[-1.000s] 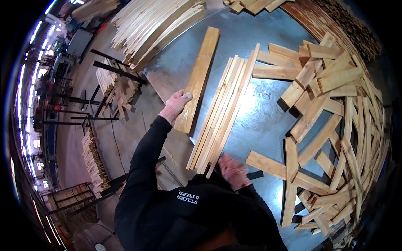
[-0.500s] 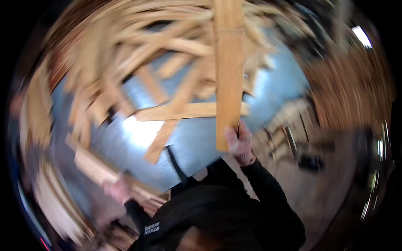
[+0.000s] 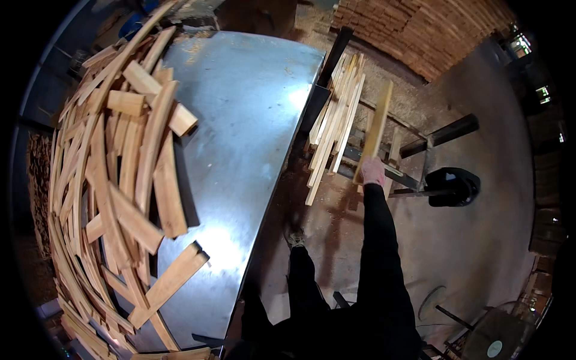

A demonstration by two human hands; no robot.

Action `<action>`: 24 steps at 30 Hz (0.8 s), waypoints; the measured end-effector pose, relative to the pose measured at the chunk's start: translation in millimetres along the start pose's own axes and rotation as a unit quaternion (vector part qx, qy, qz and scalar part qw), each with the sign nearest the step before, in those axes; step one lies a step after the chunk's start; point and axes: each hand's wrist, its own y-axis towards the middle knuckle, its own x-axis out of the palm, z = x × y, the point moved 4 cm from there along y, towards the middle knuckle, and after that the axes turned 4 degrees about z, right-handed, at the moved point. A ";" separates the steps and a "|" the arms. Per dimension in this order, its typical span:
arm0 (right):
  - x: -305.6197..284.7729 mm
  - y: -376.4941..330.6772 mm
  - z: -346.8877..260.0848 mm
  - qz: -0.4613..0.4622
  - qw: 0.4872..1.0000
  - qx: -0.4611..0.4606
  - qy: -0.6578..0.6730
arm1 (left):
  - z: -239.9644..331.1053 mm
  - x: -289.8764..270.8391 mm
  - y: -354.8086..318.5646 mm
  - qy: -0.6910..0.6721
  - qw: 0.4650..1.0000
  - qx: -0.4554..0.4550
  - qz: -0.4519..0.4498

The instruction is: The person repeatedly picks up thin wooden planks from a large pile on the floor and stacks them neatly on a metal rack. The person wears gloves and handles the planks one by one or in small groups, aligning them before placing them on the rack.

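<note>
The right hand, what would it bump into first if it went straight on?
Beyond the board that the right hand holds, probably the metal rack comes first, though its depth is unclear.

A long, straight yellow-brown board, slightly blurred, was held near its closer end in the right hand, its far end pointing away and slanting rightward, beside a pile of pale slats.

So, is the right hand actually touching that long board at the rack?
Touching. The head view shows it: the right hand grips the board near its lower end, with no gap.
</note>
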 end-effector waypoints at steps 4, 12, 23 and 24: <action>110.2 41.1 -77.5 -0.070 0.974 -0.206 -0.068 | 2.8 23.4 -50.3 -0.036 0.999 -0.025 -0.033; 17.8 -25.0 -104.6 -0.172 0.954 -0.224 0.098 | -171.3 -58.2 -62.5 -0.378 0.920 0.060 -0.087; -129.0 -570.5 -327.8 -0.285 0.668 -0.621 0.296 | -248.5 -190.7 78.6 0.123 0.946 -0.228 0.194; -129.9 -628.7 -368.5 -0.323 0.644 -0.662 0.204 | -270.2 -195.7 87.5 0.123 0.958 -0.182 0.187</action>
